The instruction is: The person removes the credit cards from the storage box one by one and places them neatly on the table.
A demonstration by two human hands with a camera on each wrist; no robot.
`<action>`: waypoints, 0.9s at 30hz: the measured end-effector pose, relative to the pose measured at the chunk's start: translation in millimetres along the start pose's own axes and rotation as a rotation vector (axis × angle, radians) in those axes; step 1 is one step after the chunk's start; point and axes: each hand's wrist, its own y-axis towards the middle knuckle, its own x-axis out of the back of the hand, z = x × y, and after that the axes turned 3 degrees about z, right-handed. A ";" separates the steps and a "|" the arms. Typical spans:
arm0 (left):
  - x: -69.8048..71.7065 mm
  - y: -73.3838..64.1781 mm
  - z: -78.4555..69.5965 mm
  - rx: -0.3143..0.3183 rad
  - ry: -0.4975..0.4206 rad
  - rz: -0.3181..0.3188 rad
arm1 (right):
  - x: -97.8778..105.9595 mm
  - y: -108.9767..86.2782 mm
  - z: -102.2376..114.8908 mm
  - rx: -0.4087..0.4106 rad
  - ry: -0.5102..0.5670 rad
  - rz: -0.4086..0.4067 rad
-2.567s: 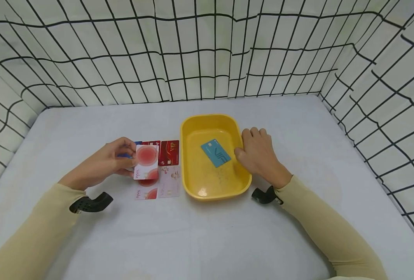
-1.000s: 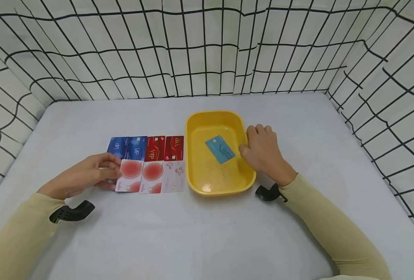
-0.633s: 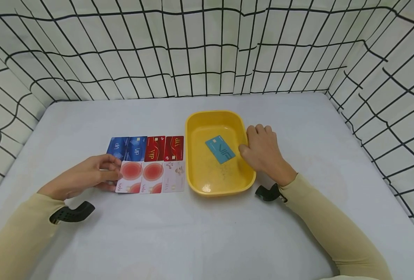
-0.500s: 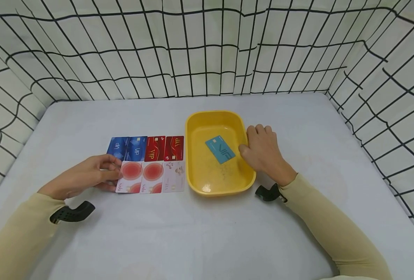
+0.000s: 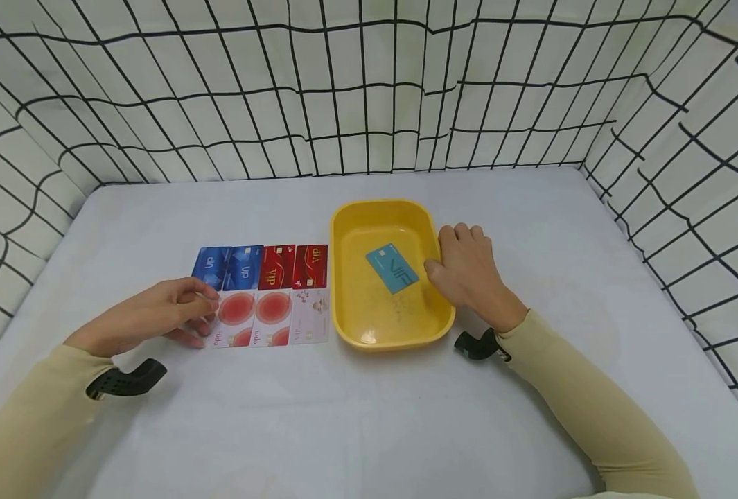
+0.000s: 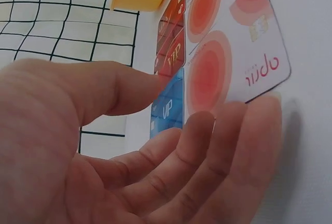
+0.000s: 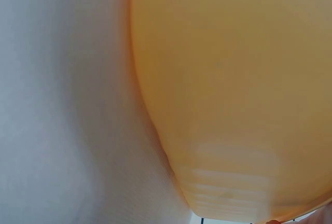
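My left hand (image 5: 163,313) is at the left end of two rows of cards, thumb and fingers apart. In the left wrist view its fingertips (image 6: 264,110) are right at the edge of a white card with red circles (image 6: 207,76). A matching white card (image 5: 273,308) and a pale pink VIP card (image 5: 310,315) continue that lower row. Behind lie two blue VIP cards (image 5: 242,267) and two red VIP cards (image 5: 277,267). My right hand (image 5: 471,270) grips the right rim of a yellow tray (image 5: 356,322), thumb over the inside. A teal VIP card (image 5: 392,268) lies in the tray.
A white-covered table (image 5: 344,423) bears everything. Black wire grid panels (image 5: 362,90) on pale walls stand around the back and both sides. The tray sits just right of the card rows. Each wrist wears a black camera mount (image 5: 128,379).
My left hand has carried the white card with red circles leftward and laid it at the lower row's left end. Its fingers have since let go. The right hand stays on the tray rim.
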 end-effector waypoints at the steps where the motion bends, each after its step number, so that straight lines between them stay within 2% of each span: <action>1: 0.3 -0.4 -0.7 0.002 0.016 -0.004 | 0.0 0.0 0.0 0.000 -0.001 0.001; 17: 7.5 -1.8 -16.5 -0.053 0.169 -0.090 | 0.5 0.0 -0.2 0.007 -0.018 0.009; 27: 8.4 2.1 -29.8 -0.090 0.199 -0.129 | 0.2 0.1 -0.8 0.013 -0.005 -0.001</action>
